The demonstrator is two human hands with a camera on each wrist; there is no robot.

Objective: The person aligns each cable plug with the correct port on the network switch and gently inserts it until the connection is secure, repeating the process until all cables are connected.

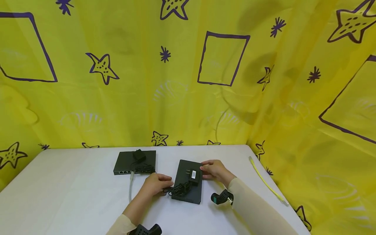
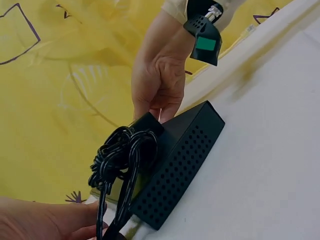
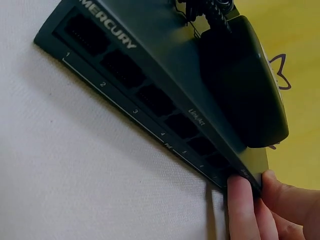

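A black network switch (image 1: pixel 183 168) marked MERCURY lies in front of me, its row of ports (image 3: pixel 135 92) visible in the right wrist view. My right hand (image 1: pixel 215 170) pinches its far right edge, thumb on top and a fingertip against the port side. At the near left edge, my left hand (image 1: pixel 155 184) holds the switch by its side, with cord crossing in front of the fingertips. On top rest a black power adapter (image 1: pixel 194 176) and its bundled cord (image 1: pixel 181 188). The perforated side (image 2: pixel 177 170) shows in the left wrist view.
A second black switch (image 1: pixel 120 161) sits farther left, another adapter (image 1: pixel 139 156) on top and a grey network cable (image 1: pixel 131 187) at its ports. A yellow network cable (image 1: pixel 265 181) lies along the right of the white table (image 1: pixel 73 192). Yellow patterned curtains (image 1: pixel 132 98) surround it.
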